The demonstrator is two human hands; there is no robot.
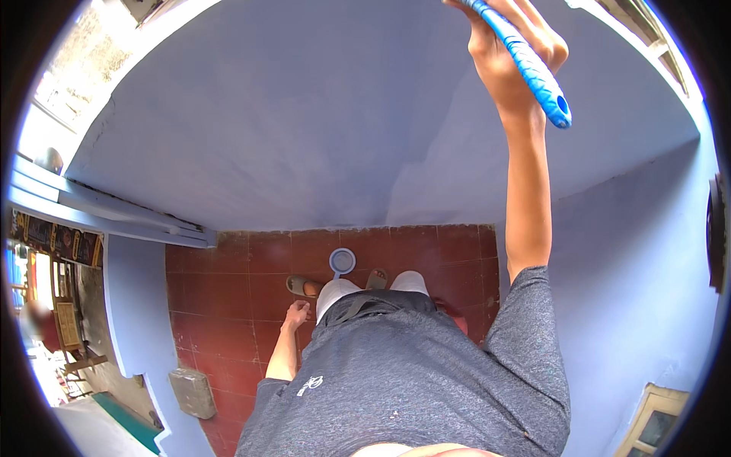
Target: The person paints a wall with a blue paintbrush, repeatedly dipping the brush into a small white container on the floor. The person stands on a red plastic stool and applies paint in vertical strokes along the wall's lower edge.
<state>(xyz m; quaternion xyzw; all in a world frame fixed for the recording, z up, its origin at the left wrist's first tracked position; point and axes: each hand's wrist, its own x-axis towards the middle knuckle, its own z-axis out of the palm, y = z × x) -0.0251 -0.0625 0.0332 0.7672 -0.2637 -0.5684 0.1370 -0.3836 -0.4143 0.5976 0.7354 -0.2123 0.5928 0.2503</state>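
My right hand is raised high at the top of the view, closed around a blue plastic handle with a hanging hole at its near end. The far end of the tool is cut off by the picture's edge, so its head is hidden. Behind it rises a blue-grey painted wall, with darker, damp-looking areas down its middle. My left hand hangs low at my side over the floor, fingers loosely curled; whether it holds anything does not show. A light blue plastic dipper rests on the red tiled floor near my feet.
Red floor tiles meet the wall's foot. A grey block lies on the left by a low blue wall. A red object is partly hidden beside my right leg. At far left, outside, a blurred person is visible.
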